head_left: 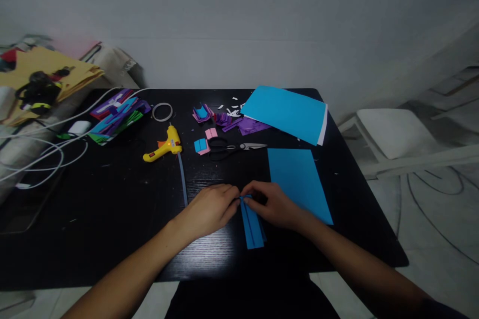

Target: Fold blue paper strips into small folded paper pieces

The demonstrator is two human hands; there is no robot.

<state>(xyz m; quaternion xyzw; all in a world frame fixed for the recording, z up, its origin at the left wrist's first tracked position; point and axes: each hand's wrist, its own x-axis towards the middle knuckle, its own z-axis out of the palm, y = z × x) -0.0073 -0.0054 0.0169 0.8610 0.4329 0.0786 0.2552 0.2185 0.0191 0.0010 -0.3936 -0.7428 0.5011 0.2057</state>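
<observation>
A narrow folded strip of blue paper (253,232) lies on the black table close to its front edge, with a lengthwise crease showing. At the strip's far end my left hand (217,205) and my right hand (271,204) meet, fingertips nearly touching. Both hands have their fingers pinched on the paper there; the exact grip of the left fingertips is partly hidden. A larger blue sheet (299,177) lies flat under and beyond my right forearm. Black-handled scissors (252,146) rest beyond the hands, blades pointing right.
A yellow glue gun (166,147) with a grey glue stick (182,179) lies left of centre. Small folded pieces (202,146), purple scraps (252,125) and stacked blue sheets (286,112) are at the back. White cables (62,152) cross the left side. A white chair (392,132) stands right.
</observation>
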